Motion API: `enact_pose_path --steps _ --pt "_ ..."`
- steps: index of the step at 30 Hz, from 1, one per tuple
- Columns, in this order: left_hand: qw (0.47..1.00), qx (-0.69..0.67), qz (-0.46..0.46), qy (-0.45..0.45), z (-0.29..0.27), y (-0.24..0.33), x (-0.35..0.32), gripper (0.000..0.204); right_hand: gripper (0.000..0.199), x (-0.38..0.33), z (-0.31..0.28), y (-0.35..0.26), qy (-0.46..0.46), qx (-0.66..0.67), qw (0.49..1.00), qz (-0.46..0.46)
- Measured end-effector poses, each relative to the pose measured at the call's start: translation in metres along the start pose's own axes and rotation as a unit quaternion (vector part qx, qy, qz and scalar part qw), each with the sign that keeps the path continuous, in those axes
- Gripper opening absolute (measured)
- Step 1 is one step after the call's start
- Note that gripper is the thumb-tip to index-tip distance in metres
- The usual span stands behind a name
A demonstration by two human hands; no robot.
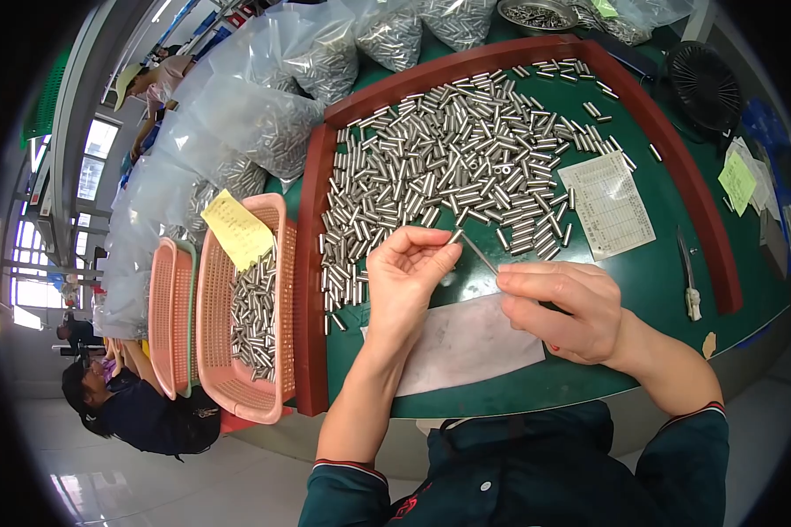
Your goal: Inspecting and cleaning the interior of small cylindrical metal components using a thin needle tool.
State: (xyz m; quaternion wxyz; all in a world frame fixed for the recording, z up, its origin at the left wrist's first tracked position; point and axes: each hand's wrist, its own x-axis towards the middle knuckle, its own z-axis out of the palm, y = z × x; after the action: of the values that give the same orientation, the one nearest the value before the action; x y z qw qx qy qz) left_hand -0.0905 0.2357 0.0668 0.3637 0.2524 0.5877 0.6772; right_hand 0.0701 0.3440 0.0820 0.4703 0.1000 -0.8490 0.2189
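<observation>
Between thumb and index finger, my left hand point(410, 272) pinches a small metal cylinder point(455, 236). My right hand point(571, 307) is closed on a thin metal rod point(481, 254), which slants up to the left. Its far tip reaches the cylinder; whether it enters it or only touches it I cannot tell. Beyond my hands, a wide heap of loose metal cylinders point(431, 167) covers the green table point(624, 290). A pale cloth point(466, 347) lies flat under my wrists.
A dark red wooden frame point(312, 263) borders the heap. At left, a pink basket point(204, 334) holds cylinders and a yellow note point(237, 230). Filled plastic bags point(264, 123) line the back. A paper sheet point(606, 206), a slim tool point(690, 272) and a black fan point(701, 86) are right.
</observation>
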Motion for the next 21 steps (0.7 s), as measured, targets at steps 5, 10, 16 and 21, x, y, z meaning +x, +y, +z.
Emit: enact_pose_path --steps 5,10,16,21 --pt "0.983 0.138 0.104 0.057 0.0028 0.0001 -0.004 0.008 0.027 0.0021 -0.0049 -0.0076 0.027 0.009 0.999 -0.022" --pt "0.995 0.084 0.038 0.042 -0.001 -0.0006 0.0015 0.007 0.029 0.0008 -0.0027 -0.0046 0.044 -0.019 0.999 -0.014" --pt "0.995 0.095 0.036 0.023 0.0022 -0.0006 -0.0003 0.006 0.029 0.001 -0.0022 -0.0013 0.042 -0.014 0.999 -0.003" --pt "0.993 0.105 0.043 0.019 0.0024 -0.0007 -0.0012 0.006 0.028 0.0021 -0.0023 -0.0016 0.042 -0.013 0.999 0.002"
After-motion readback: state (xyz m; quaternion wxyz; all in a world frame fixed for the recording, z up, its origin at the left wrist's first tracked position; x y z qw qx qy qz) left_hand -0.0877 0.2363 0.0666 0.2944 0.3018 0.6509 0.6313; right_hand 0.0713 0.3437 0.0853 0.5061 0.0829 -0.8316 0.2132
